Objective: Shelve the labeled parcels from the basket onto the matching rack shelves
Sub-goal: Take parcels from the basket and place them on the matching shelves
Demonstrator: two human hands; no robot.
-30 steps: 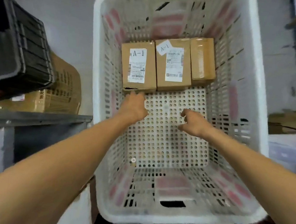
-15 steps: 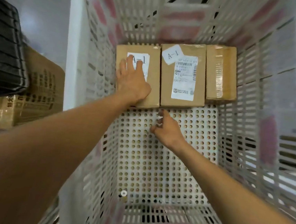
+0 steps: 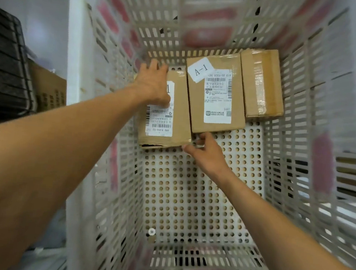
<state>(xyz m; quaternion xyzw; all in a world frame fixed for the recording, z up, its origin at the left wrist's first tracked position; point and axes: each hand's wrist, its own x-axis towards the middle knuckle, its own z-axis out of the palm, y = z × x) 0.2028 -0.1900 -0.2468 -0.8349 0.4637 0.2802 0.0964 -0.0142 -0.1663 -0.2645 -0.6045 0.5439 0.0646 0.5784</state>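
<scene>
Three brown cardboard parcels in the white slotted basket.
Flat, side by side by the far wall: left parcel offset nearer, middle parcel marked A-1, right parcel taped.

Middle parcel, white sticker: "A-1" is read, set aslant at the far left corner of the top face.
Middle parcel, shipping label: "420 V003-00 K19" is read on the top line. A barcode is printed beneath, and the smaller print is too fine to be read.
Left parcel, shipping label: "690 R304-00 717" is read upside down at the near end. The other lines are too small to be read.
Left parcel, second sticker: only a "1" is exposed. The rest is covered by the left hand.
</scene>
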